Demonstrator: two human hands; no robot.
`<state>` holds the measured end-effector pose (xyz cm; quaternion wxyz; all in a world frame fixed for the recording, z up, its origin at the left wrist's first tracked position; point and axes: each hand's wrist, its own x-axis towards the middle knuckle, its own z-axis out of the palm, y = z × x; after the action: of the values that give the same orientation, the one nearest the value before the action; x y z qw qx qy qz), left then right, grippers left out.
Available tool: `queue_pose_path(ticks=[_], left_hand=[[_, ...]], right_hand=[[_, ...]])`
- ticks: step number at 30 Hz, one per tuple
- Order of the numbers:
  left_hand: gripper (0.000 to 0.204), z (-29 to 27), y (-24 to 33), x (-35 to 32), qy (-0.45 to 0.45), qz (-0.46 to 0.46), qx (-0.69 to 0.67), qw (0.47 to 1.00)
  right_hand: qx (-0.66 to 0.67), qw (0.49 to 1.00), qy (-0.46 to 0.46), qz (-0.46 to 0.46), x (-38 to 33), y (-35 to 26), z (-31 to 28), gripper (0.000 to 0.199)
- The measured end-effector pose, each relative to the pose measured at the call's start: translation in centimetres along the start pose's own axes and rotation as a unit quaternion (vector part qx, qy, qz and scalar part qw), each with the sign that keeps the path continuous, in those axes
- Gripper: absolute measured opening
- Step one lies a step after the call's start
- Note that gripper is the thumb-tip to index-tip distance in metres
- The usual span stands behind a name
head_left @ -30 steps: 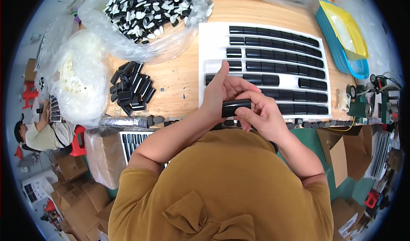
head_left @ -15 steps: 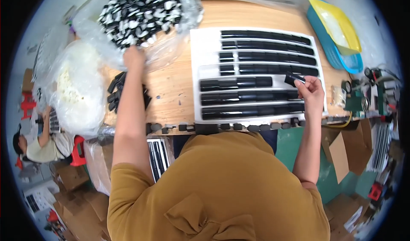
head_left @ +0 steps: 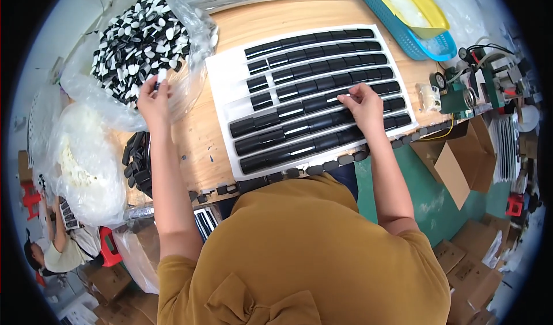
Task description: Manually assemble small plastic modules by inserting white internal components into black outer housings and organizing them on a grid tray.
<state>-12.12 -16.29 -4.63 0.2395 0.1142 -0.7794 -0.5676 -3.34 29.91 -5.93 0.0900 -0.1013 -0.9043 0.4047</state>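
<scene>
The right hand (head_left: 367,111) has come down onto the white tray (head_left: 224,74); a moment ago it carried a dark piece above the gap in the fifth row from the top, and now its fingertips meet low over that row (head_left: 288,113), right about where the gap was. I take it the piece is going in, or is in already, which would leave that row filled, though from here I cannot tell whether the fingers have let go. Meanwhile the left hand (head_left: 153,103), which was reaching to the near edge of the black-and-white pile (head_left: 135,54), sits raised beside it, thumb and finger pinched on a small white piece (head_left: 162,75). Nearer the person's body, the loose heap of glossy black pieces (head_left: 137,161) lies on the surface (head_left: 196,135) by the left forearm, with neither hand on it.
</scene>
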Motion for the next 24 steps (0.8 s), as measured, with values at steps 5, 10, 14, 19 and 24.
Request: queue_pose_path(ticks=[5, 10, 14, 19, 24], left_hand=[[0.027, 4.1, 6.6, -7.9, -0.131, -0.142, -0.164, 0.967], [0.026, 6.3, 7.7, -11.7, -0.21, -0.216, -0.255, 0.919], [0.027, 8.1, 9.0, -13.9, -0.246, -0.26, -0.288, 0.888], [0.03, 8.5, 9.8, -15.3, -0.306, -0.268, -0.3, 0.863], [0.031, 8.6, 10.0, -15.9, -0.311, -0.261, -0.305, 0.862]], right_hand=[[-0.099, 0.979, 0.119, -0.134, -0.9, -0.2, -0.5, 0.02], [-0.19, 0.961, 0.201, -0.028, 0.9, 2.1, -4.4, 0.023], [-0.266, 0.952, 0.15, 0.013, 0.2, 2.1, -2.8, 0.036], [-0.266, 0.95, 0.14, 0.081, 0.1, 0.2, -2.4, 0.04], [-0.225, 0.962, 0.128, 0.091, 0.3, 0.1, -2.2, 0.043]])
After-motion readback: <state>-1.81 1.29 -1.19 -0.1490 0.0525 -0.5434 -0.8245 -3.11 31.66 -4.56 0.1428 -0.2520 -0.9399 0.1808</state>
